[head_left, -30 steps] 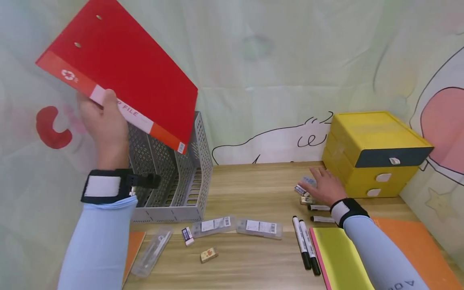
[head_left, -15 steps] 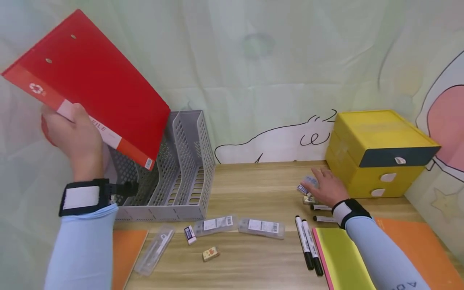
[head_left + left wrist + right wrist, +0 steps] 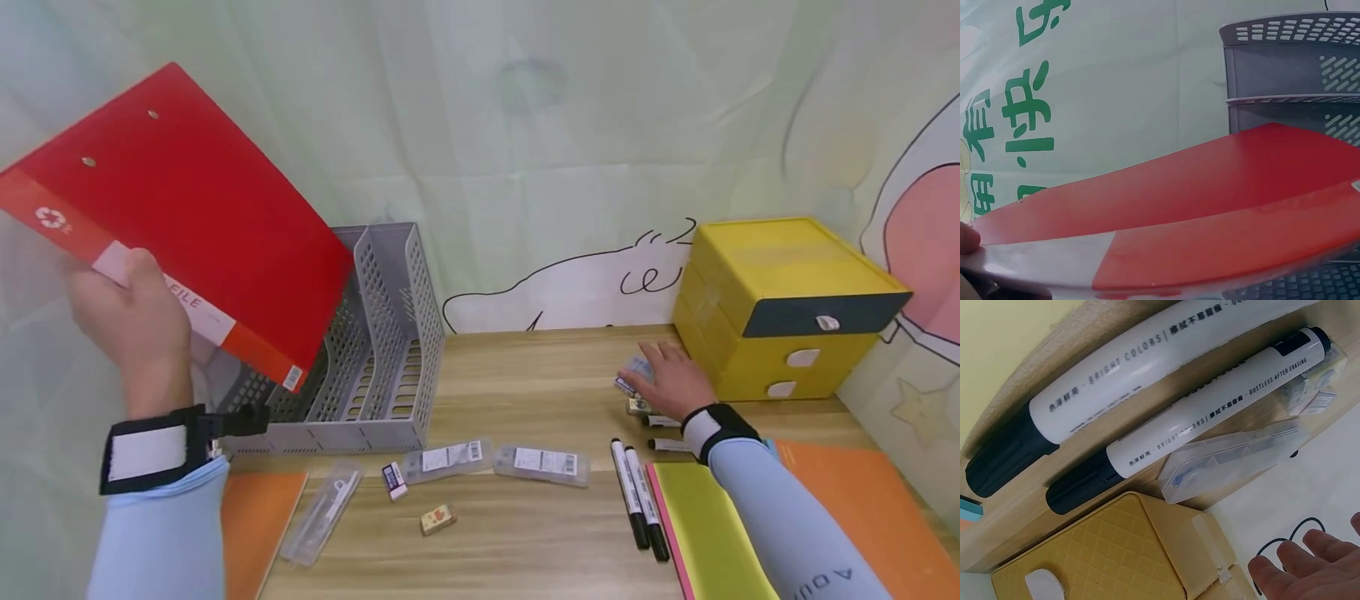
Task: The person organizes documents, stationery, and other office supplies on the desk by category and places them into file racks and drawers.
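Observation:
Gripped along its spine by my left hand [image 3: 135, 329], a red file folder [image 3: 210, 225] tilts in front of the grey file rack [image 3: 337, 437]. The folder's lower right corner overlaps the rack's slots in the head view; I cannot tell whether they touch. In the left wrist view the folder's spine [image 3: 1210, 256] crosses the frame below the rack's dividers [image 3: 1291, 99]. My right hand [image 3: 675, 383] is spread, palm down, beside the yellow drawer box [image 3: 795, 258], holding nothing. Near it lie a clear plastic case [image 3: 1229, 456], erasers [image 3: 637, 406] and whiteboard markers [image 3: 1191, 409].
Two clear cases [image 3: 540, 464] with labels lie in front of the rack, with a longer clear case [image 3: 322, 517] to their left. Two erasers [image 3: 437, 518], a marker pair [image 3: 630, 492], a yellow notebook [image 3: 701, 525] and orange notebooks [image 3: 862, 500] lie nearer the front.
My left hand has carried the red folder left and downward, bringing it lower against the rack. The right hand stays in nearly the same place.

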A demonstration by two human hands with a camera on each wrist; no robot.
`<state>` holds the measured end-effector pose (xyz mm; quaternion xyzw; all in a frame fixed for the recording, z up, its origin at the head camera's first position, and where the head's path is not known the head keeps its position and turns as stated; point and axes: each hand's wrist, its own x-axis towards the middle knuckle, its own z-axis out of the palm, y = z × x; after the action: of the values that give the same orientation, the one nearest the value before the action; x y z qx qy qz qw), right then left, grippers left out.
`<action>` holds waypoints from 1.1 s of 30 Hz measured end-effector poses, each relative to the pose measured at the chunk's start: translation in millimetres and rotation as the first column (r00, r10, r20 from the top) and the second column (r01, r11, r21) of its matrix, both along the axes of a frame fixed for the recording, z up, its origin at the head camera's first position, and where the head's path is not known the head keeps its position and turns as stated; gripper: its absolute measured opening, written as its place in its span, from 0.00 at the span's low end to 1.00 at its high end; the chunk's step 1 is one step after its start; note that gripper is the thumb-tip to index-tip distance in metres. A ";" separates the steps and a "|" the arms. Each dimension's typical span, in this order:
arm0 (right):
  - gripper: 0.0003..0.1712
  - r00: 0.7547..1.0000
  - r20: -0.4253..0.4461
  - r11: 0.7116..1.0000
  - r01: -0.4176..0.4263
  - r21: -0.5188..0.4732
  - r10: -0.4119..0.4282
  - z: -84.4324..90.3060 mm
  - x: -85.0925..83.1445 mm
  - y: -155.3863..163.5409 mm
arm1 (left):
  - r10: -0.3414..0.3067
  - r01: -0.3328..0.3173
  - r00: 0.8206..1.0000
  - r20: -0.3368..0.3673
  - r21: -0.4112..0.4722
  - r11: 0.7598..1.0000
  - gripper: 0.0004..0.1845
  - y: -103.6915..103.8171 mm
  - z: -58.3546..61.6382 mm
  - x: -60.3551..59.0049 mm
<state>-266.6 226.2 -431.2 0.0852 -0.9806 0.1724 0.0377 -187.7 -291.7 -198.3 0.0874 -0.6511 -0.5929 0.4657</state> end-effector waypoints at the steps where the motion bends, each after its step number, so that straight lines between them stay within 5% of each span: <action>1: 0.50 1.000 0.001 1.000 0.001 0.000 -0.001 0.2 0.0 -0.7 | -0.005 0.005 0.999 0.032 -0.009 1.000 0.30 -2.2 -3.6 -0.9; 9: 0.44 1.000 -0.002 1.000 -0.003 0.011 0.003 0.9 4.4 1.0 | 0.084 -0.032 0.965 0.248 -0.206 0.978 0.24 -9.4 -49.7 -34.4; 13: 0.42 1.000 0.005 1.000 -0.010 0.012 0.010 -0.7 5.4 4.6 | 0.091 -0.019 0.946 0.311 -0.227 0.974 0.23 -7.1 -75.9 -46.4; 20: 0.41 1.000 0.016 1.000 -0.012 -0.001 0.012 1.4 6.2 7.7 | 0.053 -0.013 0.954 0.294 -0.136 0.991 0.22 -4.9 -90.8 -50.8; 29: 0.42 1.000 0.028 1.000 -0.011 -0.001 0.011 1.5 8.0 6.2 | 0.141 -0.094 0.967 0.210 -0.218 0.972 0.22 -1.9 -96.4 -50.8; 33: 0.42 0.999 0.049 1.000 -0.001 -0.007 0.002 1.7 9.0 5.9 | 0.127 -0.090 0.978 0.167 -0.213 0.973 0.21 -1.7 -101.3 -49.9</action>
<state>-257.6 232.1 -429.5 0.0815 -0.9805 0.1781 0.0140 -237.6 -293.4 -299.6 0.1277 -0.7420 -0.4862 0.4436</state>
